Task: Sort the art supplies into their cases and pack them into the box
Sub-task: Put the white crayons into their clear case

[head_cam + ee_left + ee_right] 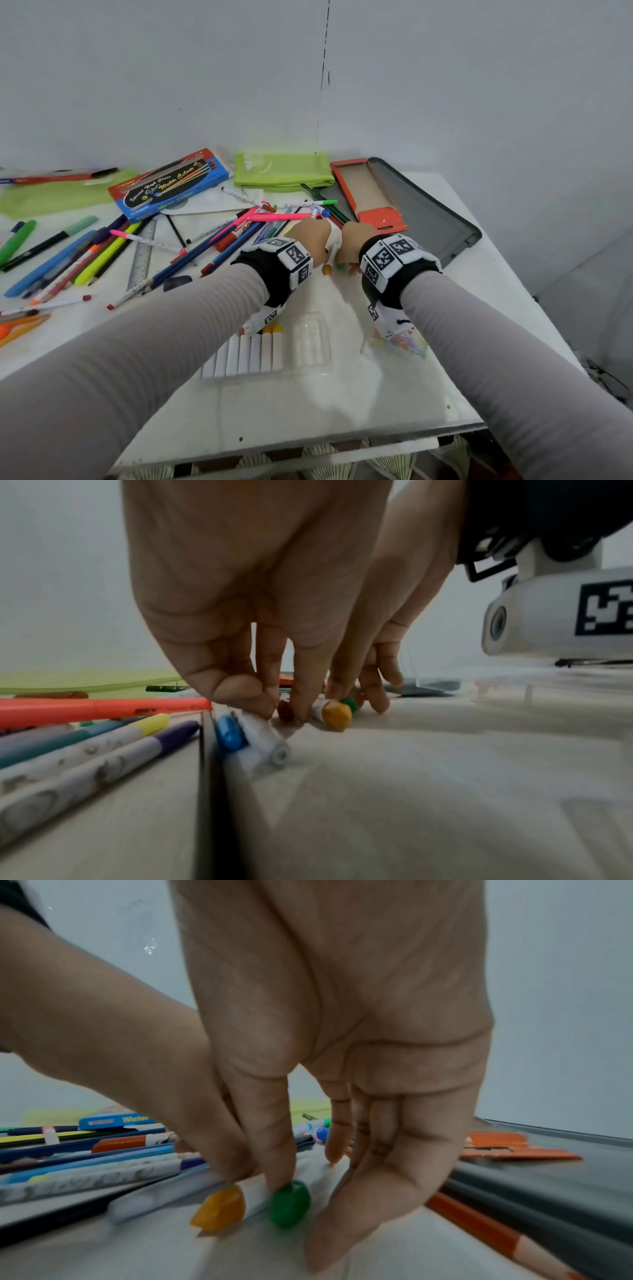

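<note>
My left hand (pixel 310 240) grips a small bundle of white markers against the table, beside the pen pile. In the left wrist view its thumb and fingers (pixel 246 693) pinch a blue-capped marker (pixel 227 731) and a plain white one (pixel 265 738). An orange-capped marker (pixel 222 1207) and a green-capped marker (pixel 289 1202) stick out of the same bundle. My right hand (pixel 354 243) is close beside it, fingers pointing down. Its index fingertip (pixel 279 1172) touches the green cap and the thumb stands apart to the right. A clear marker case (pixel 246 353) with several white markers lies under my left wrist.
Loose pens, pencils and a ruler (pixel 142 257) cover the left of the table. At the back lie a blue watercolour box (pixel 168 183), a green pouch (pixel 284 169), an orange carton tray (pixel 370 195) and a grey box (pixel 428 212). An orange pencil (pixel 479 1223) lies by my right thumb.
</note>
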